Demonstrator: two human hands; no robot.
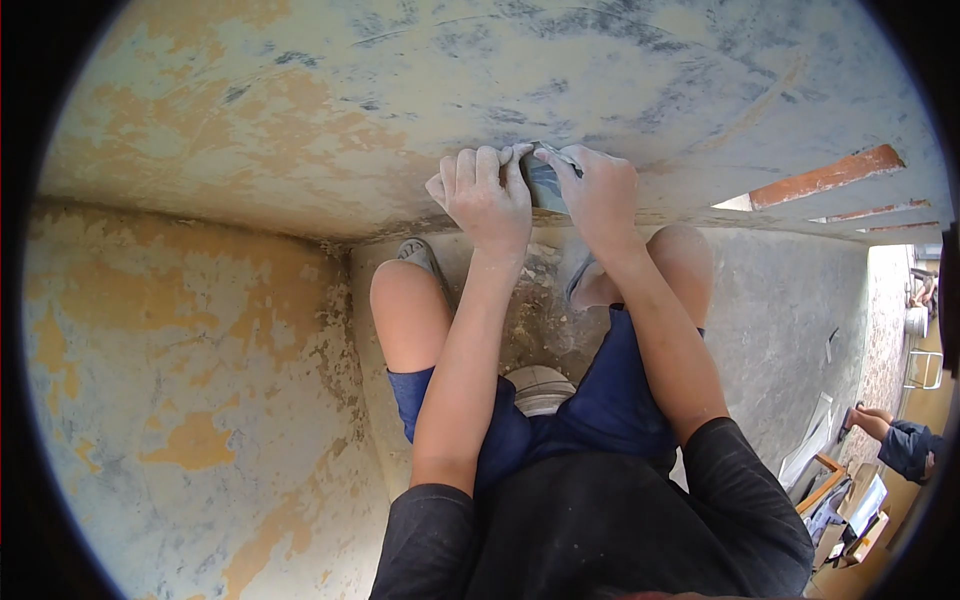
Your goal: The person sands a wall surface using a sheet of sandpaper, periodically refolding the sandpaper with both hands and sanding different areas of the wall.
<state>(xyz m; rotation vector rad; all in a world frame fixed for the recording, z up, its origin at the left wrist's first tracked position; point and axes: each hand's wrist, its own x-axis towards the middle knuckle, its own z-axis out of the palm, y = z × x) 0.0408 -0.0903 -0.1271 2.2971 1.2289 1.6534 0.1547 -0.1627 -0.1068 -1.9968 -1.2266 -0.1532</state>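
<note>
A dark grey-green sheet of sandpaper (545, 186) hangs between my two hands, close to the patchy plastered wall (600, 90). My left hand (485, 200) is closed, its thumb and forefinger pinching the sheet's left edge. On the other side, my right hand (603, 195) grips the upper right edge between thumb and curled fingers. Pale dust coats both hands. Part of the sheet is hidden behind the right fingers.
A side wall with peeling paint (190, 400) meets the front wall at left. A pale round bucket (540, 388) shows between my legs. Slots (825, 177) open in the wall at right. Frames and boards (850, 515) lie lower right, near another person (905, 440).
</note>
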